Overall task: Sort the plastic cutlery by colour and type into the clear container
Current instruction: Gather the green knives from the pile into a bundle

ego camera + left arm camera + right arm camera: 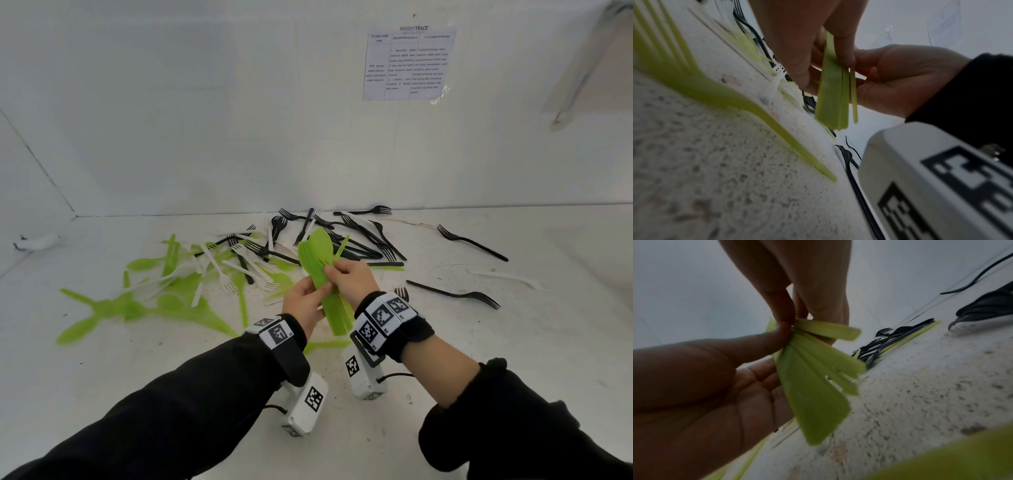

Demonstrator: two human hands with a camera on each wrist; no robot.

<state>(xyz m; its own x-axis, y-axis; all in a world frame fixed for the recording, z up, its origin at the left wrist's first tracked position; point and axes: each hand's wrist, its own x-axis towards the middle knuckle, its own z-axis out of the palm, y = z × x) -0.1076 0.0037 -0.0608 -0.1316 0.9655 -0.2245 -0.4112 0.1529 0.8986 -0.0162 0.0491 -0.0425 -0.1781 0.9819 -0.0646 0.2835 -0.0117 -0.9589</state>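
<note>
A bundle of green plastic cutlery [323, 274] is held above the white table [496, 342], heads pointing away, handles fanned toward me. My left hand [306, 298] grips the bundle around its middle, thumb on top. My right hand [346, 279] pinches pieces at the bundle's right side near the heads. In the left wrist view the green handles [831, 94] hang between my left hand [789, 48] and my right hand [900, 78]. In the right wrist view my right hand [797, 293] pinches a splayed green piece [828, 331]. No clear container is in view.
Loose green and white cutlery [171, 287] lies in a heap to the left. Black forks [346, 236] are piled by the back wall, with stray black forks [472, 244] [455, 294] and a white fork [507, 279] to the right. One green piece [325, 344] lies under my wrists.
</note>
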